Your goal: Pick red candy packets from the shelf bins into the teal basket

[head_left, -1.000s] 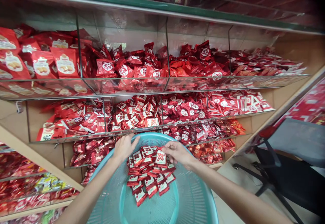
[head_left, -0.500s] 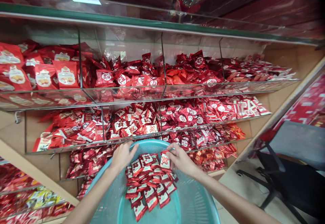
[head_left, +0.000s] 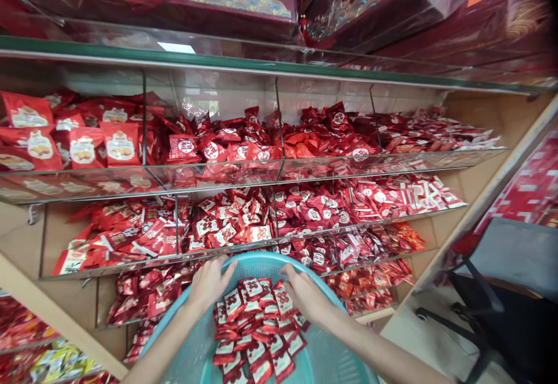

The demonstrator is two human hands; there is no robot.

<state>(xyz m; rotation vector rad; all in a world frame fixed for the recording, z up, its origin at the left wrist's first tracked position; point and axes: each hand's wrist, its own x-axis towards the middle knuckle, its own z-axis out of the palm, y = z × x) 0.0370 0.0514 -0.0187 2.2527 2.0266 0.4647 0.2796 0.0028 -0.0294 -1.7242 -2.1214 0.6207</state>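
A turquoise plastic basket [head_left: 349,343] with perforated sides stands in front of me. Inside lies a pile of small red-and-white snack packets [head_left: 261,329], each with a red pattern on its white label. My left hand [head_left: 209,282] is closed over the basket's far left rim. My right hand [head_left: 305,294] is inside the far right rim, beside the top packet [head_left: 282,300]. Its visible fingertips are apart and point inward, with no packet seen between them; the other fingers are partly hidden.
Glass-divided shelves [head_left: 218,183] filled with red snack packets rise just beyond the basket. Dark red gift boxes [head_left: 244,12] sit on the top shelf. A dark office chair [head_left: 510,314] stands at the right. Yellow packets [head_left: 65,361] show at lower left.
The packet at my right fingers has gone down onto the pile, and those fingers have come off it. My left hand stays at the rim. The view has tilted slightly up.
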